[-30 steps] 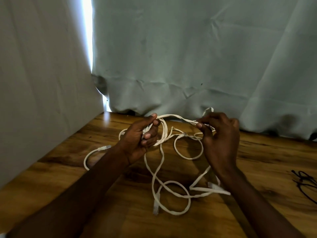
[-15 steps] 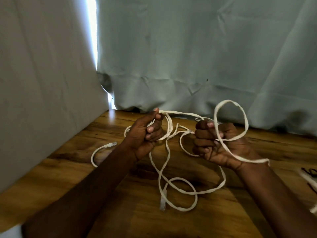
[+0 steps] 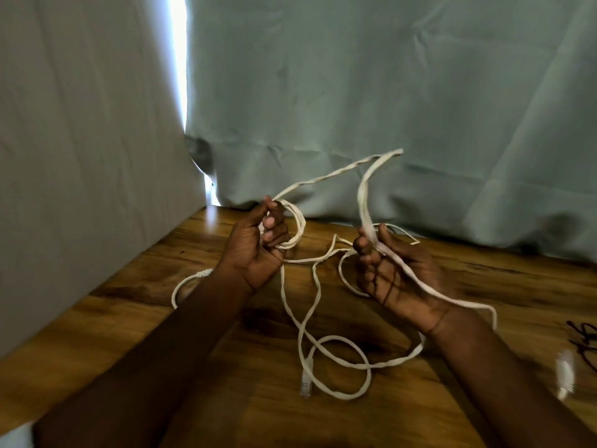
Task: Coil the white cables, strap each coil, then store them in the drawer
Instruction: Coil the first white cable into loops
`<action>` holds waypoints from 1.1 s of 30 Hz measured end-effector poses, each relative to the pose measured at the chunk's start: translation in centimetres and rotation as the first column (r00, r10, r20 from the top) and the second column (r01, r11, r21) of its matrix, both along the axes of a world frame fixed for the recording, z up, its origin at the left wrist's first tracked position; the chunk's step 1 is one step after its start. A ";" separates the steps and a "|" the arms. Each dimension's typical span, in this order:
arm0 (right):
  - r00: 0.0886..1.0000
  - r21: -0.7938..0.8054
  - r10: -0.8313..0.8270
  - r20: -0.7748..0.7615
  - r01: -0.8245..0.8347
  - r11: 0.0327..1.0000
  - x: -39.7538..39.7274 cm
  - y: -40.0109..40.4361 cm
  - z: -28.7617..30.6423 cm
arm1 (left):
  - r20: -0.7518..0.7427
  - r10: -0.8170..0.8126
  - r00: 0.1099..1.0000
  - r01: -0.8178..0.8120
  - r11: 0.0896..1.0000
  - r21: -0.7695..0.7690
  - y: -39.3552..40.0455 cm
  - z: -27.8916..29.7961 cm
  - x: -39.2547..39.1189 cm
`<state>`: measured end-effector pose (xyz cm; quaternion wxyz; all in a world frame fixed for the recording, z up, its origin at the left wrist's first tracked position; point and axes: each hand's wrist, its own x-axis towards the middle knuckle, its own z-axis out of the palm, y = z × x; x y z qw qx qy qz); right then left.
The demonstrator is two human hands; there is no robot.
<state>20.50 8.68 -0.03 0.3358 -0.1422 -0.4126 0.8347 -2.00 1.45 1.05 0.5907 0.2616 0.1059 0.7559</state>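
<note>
Flat white cables (image 3: 336, 357) lie tangled on the wooden table (image 3: 323, 421). My left hand (image 3: 258, 247) grips a small coil of white cable (image 3: 295, 226) above the table. A strand rises from it to a peak near the curtain and drops to my right hand (image 3: 391, 273), which is palm up with fingers curled round that strand. The cable runs across my right palm and hangs off past the wrist. One plug (image 3: 305, 386) lies on the table near me; another plug (image 3: 565, 373) is blurred at the right.
A pale green curtain (image 3: 387, 108) hangs behind the table and a grey cloth panel (image 3: 80, 156) closes the left side. Thin black straps (image 3: 584, 341) lie at the right edge of the table. No drawer is in view.
My right hand has turned palm up and drawn the cable out, so the round loop above it has become a tall peaked arc. A blurred plug end has swung in at the right.
</note>
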 end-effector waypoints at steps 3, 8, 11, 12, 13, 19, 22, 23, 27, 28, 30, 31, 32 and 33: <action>0.964 0.167 -0.176 0.197 0.144 0.975 0.2 -1.4 0.7 | 0.001 0.070 0.998 -0.070 0.996 -0.053 -0.1 0.9 -0.5; 0.788 0.809 -0.549 0.278 0.116 0.576 -1.1 -4.6 0.5 | -0.011 0.206 0.979 -0.204 0.962 -0.179 0.6 0.1 -0.6; 0.845 0.888 -0.514 0.148 0.115 0.445 -1.4 -5.5 0.7 | -0.217 0.304 0.928 -0.350 0.910 -0.222 0.6 -0.2 -0.2; 0.821 0.935 -0.565 0.085 0.131 0.331 -1.6 -5.4 0.5 | -0.329 0.312 0.891 -0.389 0.899 -0.201 0.5 -0.2 0.2; 0.763 0.976 -0.647 -0.004 0.145 0.164 -1.7 -5.1 0.2 | -0.438 0.303 0.847 -0.405 0.900 -0.161 0.3 -0.2 0.5; 0.363 0.948 -0.885 -0.292 -0.009 -0.317 -0.1 -1.8 -0.4 | -0.610 -0.068 0.790 0.003 0.994 -0.107 -1.5 1.3 1.7; 0.367 0.942 -0.880 -0.302 -0.029 -0.335 1.1 -0.3 -0.1 | -0.605 -0.213 0.767 0.167 0.977 -0.133 -2.0 1.4 1.8; 0.379 0.947 -0.878 -0.292 -0.016 -0.322 1.2 -0.2 -0.2 | -0.594 -0.245 0.767 0.207 0.969 -0.132 -2.1 1.4 1.7; 0.399 0.948 -0.861 -0.315 0.095 -0.302 0.8 -0.5 -0.5 | -0.482 -0.354 0.802 0.356 0.930 -0.091 -2.1 1.2 1.3; 0.409 0.947 -0.854 -0.320 0.152 -0.282 0.6 -0.7 -0.6 | -0.445 -0.367 0.817 0.378 0.923 -0.066 -2.1 1.2 1.2; 0.429 0.944 -0.855 -0.293 0.269 -0.188 0.2 -1.1 -0.7 | -0.390 -0.375 0.841 0.397 0.917 -0.024 -2.0 1.3 1.1; 0.438 0.940 -0.858 -0.268 0.314 -0.133 0.0 -1.3 -0.7 | -0.369 -0.374 0.851 0.400 0.917 -0.009 -2.0 1.3 1.1; 0.443 0.933 -0.862 -0.248 0.348 -0.089 -0.2 -1.6 -0.8 | -0.354 -0.369 0.859 0.395 0.919 0.001 -2.0 1.3 1.1; 0.445 0.924 -0.864 -0.234 0.378 -0.055 -0.4 -1.9 -0.8 | -0.345 -0.357 0.868 0.382 0.924 0.005 -1.9 1.3 1.1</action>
